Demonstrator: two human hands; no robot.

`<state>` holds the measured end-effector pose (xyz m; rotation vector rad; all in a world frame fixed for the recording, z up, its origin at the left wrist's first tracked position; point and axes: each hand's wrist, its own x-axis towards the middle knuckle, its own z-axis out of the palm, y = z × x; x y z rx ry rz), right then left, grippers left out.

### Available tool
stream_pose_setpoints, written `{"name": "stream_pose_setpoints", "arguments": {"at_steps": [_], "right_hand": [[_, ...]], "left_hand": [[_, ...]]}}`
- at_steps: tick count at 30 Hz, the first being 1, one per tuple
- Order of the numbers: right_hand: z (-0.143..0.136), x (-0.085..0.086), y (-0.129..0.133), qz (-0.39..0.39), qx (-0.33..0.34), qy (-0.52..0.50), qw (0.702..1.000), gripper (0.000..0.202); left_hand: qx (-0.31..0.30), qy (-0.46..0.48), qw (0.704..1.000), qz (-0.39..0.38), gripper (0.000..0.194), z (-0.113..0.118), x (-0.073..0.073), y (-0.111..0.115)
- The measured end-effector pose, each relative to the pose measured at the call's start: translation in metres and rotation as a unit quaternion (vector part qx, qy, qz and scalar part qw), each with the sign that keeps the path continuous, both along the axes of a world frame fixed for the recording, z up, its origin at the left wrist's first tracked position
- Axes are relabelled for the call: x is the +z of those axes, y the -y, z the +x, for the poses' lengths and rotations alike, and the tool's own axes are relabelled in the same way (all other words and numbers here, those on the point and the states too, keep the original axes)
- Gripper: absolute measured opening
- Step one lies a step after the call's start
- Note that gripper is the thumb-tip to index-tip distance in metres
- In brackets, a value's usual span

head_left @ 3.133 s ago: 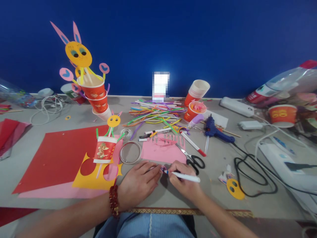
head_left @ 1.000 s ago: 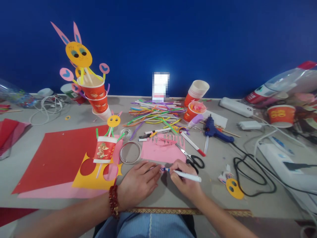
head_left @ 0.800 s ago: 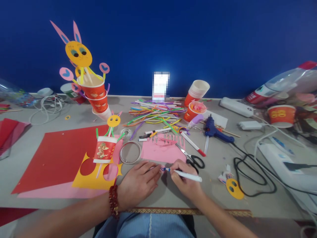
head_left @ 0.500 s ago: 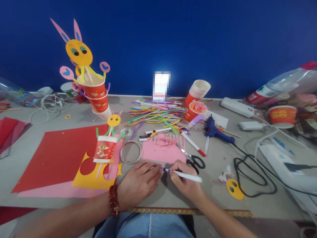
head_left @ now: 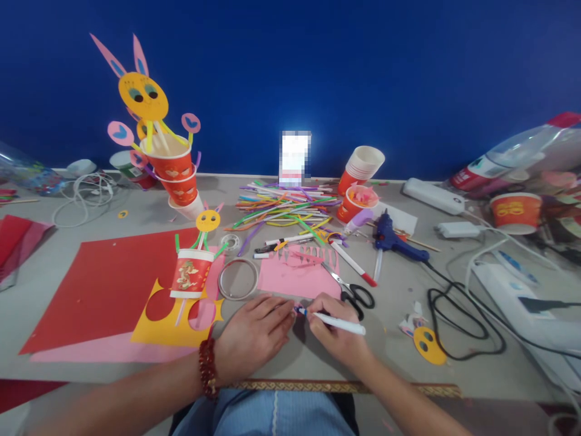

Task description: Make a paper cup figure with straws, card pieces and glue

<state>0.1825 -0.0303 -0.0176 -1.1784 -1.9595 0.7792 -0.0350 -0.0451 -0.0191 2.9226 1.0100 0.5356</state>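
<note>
A white marker pen [head_left: 340, 323] with a blue tip is gripped in my right hand [head_left: 338, 333], its point on a small pink paper piece [head_left: 296, 306]. My left hand [head_left: 254, 332] lies flat on the table, fingertips on that paper piece and covering most of it. Just beyond my hands lies a cut pink sheet [head_left: 297, 278], with black-handled scissors [head_left: 356, 295] at its right. To the left, a small paper-cup bunny [head_left: 193, 272] rests over a yellow sheet with round holes [head_left: 154, 330].
Loose coloured sticks [head_left: 285, 209] are heaped at the back near a bright screen [head_left: 294, 157]. A tall stacked-cup bunny [head_left: 175, 169] stands left. On the right are a blue glue gun [head_left: 394, 239], its black cable [head_left: 467, 354] and a power strip [head_left: 531, 321]. A tape roll [head_left: 238, 280] lies beside my left hand.
The marker and my right hand have shifted slightly left, the tip still at the pink paper piece. My left hand stays in place; the whole view has drifted a little.
</note>
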Motion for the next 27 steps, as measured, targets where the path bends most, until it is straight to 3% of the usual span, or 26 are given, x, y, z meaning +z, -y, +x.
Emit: {"name": "stream_pose_setpoints", "arguments": {"at_steps": [27], "right_hand": [[-0.0003, 0.0, 0.0005, 0.015, -0.009, 0.016, 1.0, 0.013]], "left_hand": [[0.01, 0.009, 1.0, -0.004, 0.028, 0.0011, 0.002, 0.0005]]}}
